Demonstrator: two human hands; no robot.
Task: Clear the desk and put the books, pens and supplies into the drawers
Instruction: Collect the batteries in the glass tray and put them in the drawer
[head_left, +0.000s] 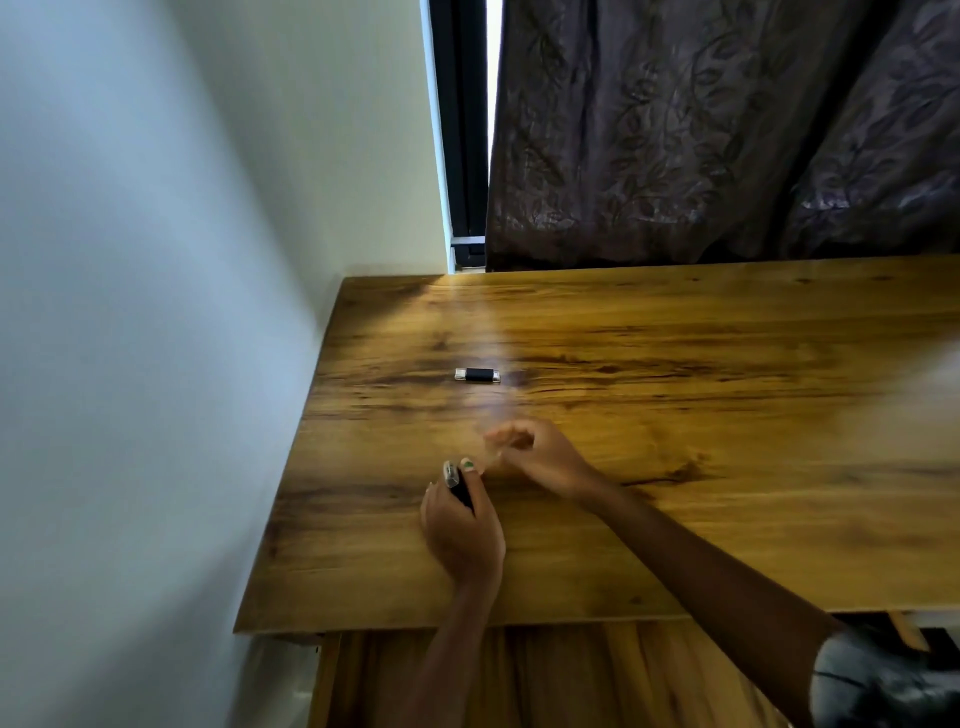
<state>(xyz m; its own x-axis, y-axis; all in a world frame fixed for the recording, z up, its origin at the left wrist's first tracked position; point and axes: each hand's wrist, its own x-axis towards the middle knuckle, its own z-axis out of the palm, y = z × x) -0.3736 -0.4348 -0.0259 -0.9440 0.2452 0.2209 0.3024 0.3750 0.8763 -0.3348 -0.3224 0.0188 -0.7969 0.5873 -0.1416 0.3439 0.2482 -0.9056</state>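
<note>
Two small black drives with clear caps were in view, and the coming move, as I judged it, turned on the one lying loose on the desk (675, 415). That loose drive (477, 374) lay flat toward the desk's left edge, roughly midway between the near and far edges, its long axis running parallel to the far edge. It lay straight beyond both hands, further from the near edge, and well apart from them.

The left hand (462, 525) gripped the second drive (457, 486), fingers and thumb curled round its black body, the clear end poking up past the fingertips. The right hand (540, 457) hovered just beside it, slightly nearer the loose drive, fingers curled; motion blur hid whether it pinched anything, perhaps a clear cap, so I could not tell its grip.

With the left hand occupied, the right looked the likelier one to reach forward. A pinch across the short sides would suit the drive's lie.

No brand, label or writing could be read on either drive.
</note>
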